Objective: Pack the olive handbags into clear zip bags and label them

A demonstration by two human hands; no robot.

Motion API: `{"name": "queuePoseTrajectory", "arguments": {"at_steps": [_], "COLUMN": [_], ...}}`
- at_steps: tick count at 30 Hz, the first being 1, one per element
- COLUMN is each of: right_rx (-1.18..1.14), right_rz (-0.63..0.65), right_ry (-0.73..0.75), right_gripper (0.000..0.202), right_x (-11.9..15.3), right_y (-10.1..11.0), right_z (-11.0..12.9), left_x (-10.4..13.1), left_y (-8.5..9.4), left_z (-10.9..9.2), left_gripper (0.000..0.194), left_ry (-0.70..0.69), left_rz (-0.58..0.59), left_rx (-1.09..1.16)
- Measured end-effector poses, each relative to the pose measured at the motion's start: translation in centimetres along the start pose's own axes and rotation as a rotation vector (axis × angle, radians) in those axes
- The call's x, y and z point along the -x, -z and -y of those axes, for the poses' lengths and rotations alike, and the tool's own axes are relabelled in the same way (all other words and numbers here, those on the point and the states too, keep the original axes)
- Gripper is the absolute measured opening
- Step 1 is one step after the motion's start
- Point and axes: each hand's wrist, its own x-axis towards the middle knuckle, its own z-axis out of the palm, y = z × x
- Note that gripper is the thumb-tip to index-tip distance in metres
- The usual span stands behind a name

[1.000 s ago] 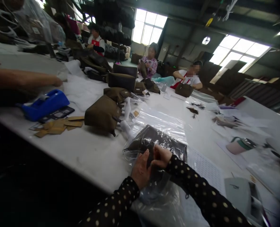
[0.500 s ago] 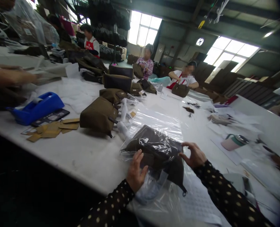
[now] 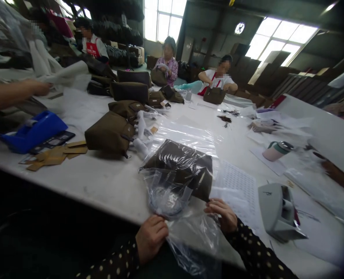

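Note:
In front of me a dark brown handbag [image 3: 179, 164] lies flat inside a clear plastic bag [image 3: 186, 248], whose loose end hangs over the table's near edge. White-wrapped handles [image 3: 167, 203] show through the plastic on my side. My left hand [image 3: 152, 237] is closed, pinching the plastic just below these handles. With fingers bent together, my right hand [image 3: 222, 215] grips the plastic at the handbag's near right corner. The right fingertips are partly hidden, and creased film runs between both hands.
Brown handbags [image 3: 109, 133] stand to the left, near cardboard tags [image 3: 54, 155] and a blue tape dispenser [image 3: 38, 130]. A grey tape dispenser [image 3: 276, 211], printed sheet [image 3: 237, 182] and pink cup [image 3: 276, 151] are right. A co-worker's arm [image 3: 17, 91] reaches in left; people work across the table.
Both hands have moved toward me, off the handbag's top and sides, and closed on the plastic. The loose plastic is drawn down over the near edge. The view has shifted slightly.

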Motion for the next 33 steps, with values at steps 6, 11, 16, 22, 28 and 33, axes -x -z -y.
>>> {"name": "queuePoseTrajectory", "arguments": {"at_steps": [6,11,16,22,28,33], "right_rx": [-0.170,0.167,0.282,0.186,-0.120,0.048], "right_rz": [-0.259,-0.216,-0.112,-0.099,0.330,0.765], "right_ry": [-0.710,-0.802,-0.751,-0.638,-0.475,-0.305], "right_gripper": [0.027,0.032,0.033,0.042,0.025,0.027], "right_x": [-3.5,-5.7,-5.9,-8.0,-17.5,-22.6], "right_y": [-2.9,-4.5,-4.6,-0.2,2.9,-3.6], "right_z": [4.6,6.1,5.6,4.9,4.7,4.6], "left_x": [0.8,0.8,-3.5,-4.8,-4.3,-4.3], "left_y": [2.7,5.9,4.8,1.7,2.3,2.2], "left_z": [1.4,0.3,-0.6,3.3,3.0,3.1], "left_gripper": [0.035,0.021,0.042,0.047,0.049,0.051], "left_ry": [0.895,0.543,-0.048,0.054,0.068,0.087], "left_rz": [-0.498,-0.682,-0.190,-0.122,-0.122,-0.131], "left_rx": [0.762,0.088,-0.489,-0.622,-0.590,-0.551]}}
